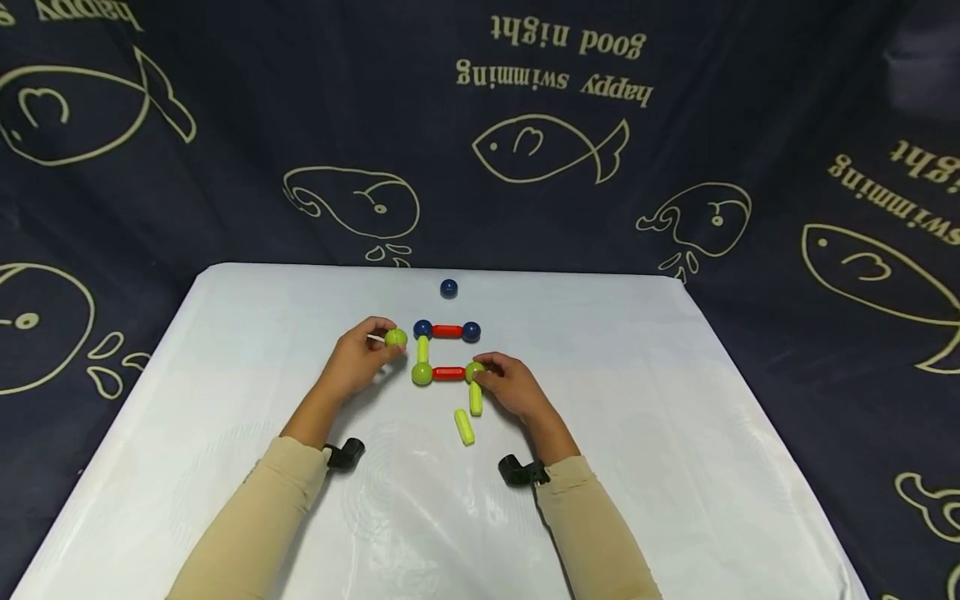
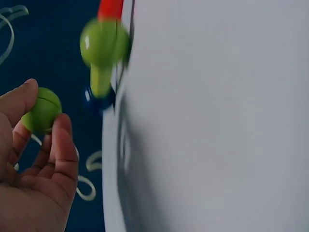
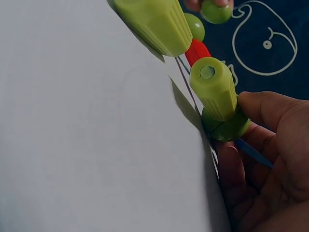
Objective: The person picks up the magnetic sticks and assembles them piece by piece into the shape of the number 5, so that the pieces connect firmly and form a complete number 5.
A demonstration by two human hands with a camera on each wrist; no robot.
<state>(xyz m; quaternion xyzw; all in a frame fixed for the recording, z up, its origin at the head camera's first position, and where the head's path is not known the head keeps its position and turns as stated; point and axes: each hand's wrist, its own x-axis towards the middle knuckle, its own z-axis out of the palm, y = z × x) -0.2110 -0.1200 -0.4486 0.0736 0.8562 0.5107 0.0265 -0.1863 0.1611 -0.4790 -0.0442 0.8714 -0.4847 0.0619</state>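
Observation:
My left hand (image 1: 360, 357) pinches a loose green ball (image 2: 46, 110) between thumb and fingers, just left of a ball-and-rod shape. My right hand (image 1: 513, 385) pinches the green ball (image 3: 226, 126) at the shape's near right corner. From that ball a yellow-green rod (image 1: 476, 400) points toward me. A red rod (image 1: 448, 373) runs left to another green ball (image 1: 422, 373). Beyond it, a yellow-green rod (image 1: 423, 350) leads to a blue ball (image 1: 423, 329), and a second red rod (image 1: 447, 331) joins that to a blue ball (image 1: 471, 332) on the right.
One loose yellow-green rod (image 1: 464, 427) lies on the white-covered table (image 1: 660, 467), nearer to me than the shape. Past the shape, a single blue ball (image 1: 448, 288) sits close to the far edge. A dark cloth (image 1: 420, 100) with fish and whale drawings hangs behind.

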